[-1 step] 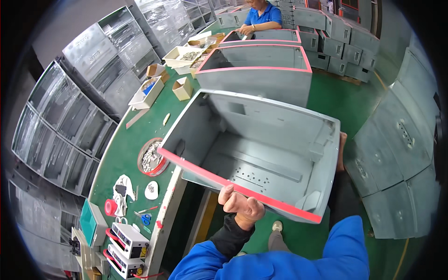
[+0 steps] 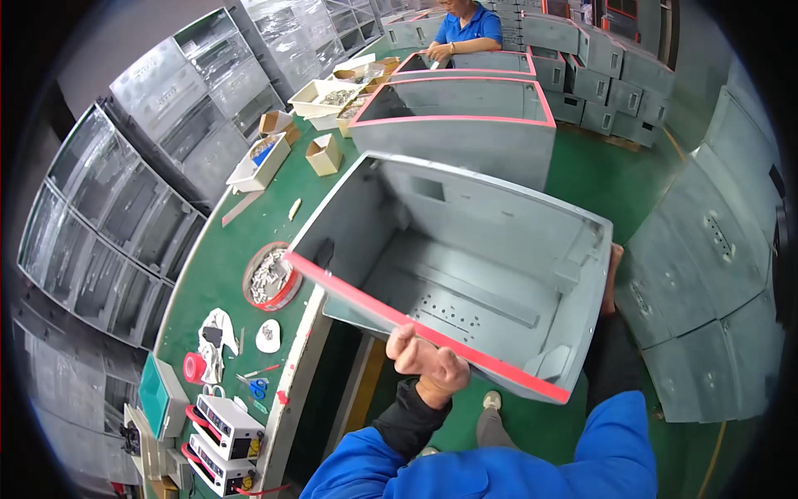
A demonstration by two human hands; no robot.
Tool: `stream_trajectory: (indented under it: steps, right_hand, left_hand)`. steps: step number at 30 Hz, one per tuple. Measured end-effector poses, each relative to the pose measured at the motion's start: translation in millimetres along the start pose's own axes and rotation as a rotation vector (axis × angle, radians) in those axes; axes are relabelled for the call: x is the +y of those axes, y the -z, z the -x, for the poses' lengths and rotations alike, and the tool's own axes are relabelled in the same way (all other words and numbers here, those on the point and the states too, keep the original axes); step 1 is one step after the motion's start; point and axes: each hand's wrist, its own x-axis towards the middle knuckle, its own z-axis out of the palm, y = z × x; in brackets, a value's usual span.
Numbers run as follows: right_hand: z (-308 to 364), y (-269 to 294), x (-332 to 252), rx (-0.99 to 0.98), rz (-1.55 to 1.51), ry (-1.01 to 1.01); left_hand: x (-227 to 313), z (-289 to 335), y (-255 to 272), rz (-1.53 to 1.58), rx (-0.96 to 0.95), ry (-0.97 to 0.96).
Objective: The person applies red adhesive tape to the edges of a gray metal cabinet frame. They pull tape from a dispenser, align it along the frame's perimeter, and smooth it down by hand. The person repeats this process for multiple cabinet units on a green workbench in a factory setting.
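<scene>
A grey metal cabinet box point(image 2: 490, 195), its open side facing up toward me, hangs tilted over the bench edge and the floor. A red strip point(image 2: 465, 350) lines its near edge; the other rims look bare. My left hand point(image 2: 428, 359) is closed on that near edge, fingers curled over the red strip. At the box's right wall, my right hand point(image 2: 613, 279) holds the outside, its fingers mostly hidden behind the box. Inside are rows of small holes in the bottom panel and a square cutout in the far wall.
Left is a green bench point(image 2: 274, 212) with a red tub of small white parts point(image 2: 270, 279), blue scissors point(image 2: 258, 387), a red tape roll point(image 2: 194, 367) and two white power units point(image 2: 229, 424). Beyond stand red-rimmed boxes point(image 2: 453, 154) and a co-worker point(image 2: 470, 29). Metal panels point(image 2: 706, 333) stand right.
The box has turned slightly clockwise, its right corner shifting a little right and down. Both my hands keep their hold on it.
</scene>
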Motion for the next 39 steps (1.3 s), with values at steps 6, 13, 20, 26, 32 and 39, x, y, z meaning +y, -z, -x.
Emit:
stream_trajectory:
  steps: [6,13,20,26,32,39]
  right_hand:
    - [143.7,34.2,-77.6,0.298,-0.348,-0.282]
    - [278.8,-36.3,-128.5,0.594,0.112,-0.130]
    - [335.4,-117.6,-162.4,0.169,0.187,0.004]
    - [297.3,-92.3,-142.3,-0.543,-0.101,-0.231]
    - [80.1,67.0,-57.8,0.759,0.143,-0.043]
    - [14.3,94.7,-6.8,0.103,-0.559,-0.314]
  left_hand:
    - [-43.8,-22.8,44.6,0.064,-0.070,0.279]
    - [-84.8,-67.0,112.5,0.436,-0.409,1.218]
    - [7.8,-16.4,177.0,-0.028,0.036,0.789]
    - [19.8,-27.4,150.8,0.243,-0.067,0.780]
    - [35.1,-15.7,165.9,0.053,-0.261,0.038]
    - [23.0,-12.9,154.6,-0.429,-0.188,-0.108]
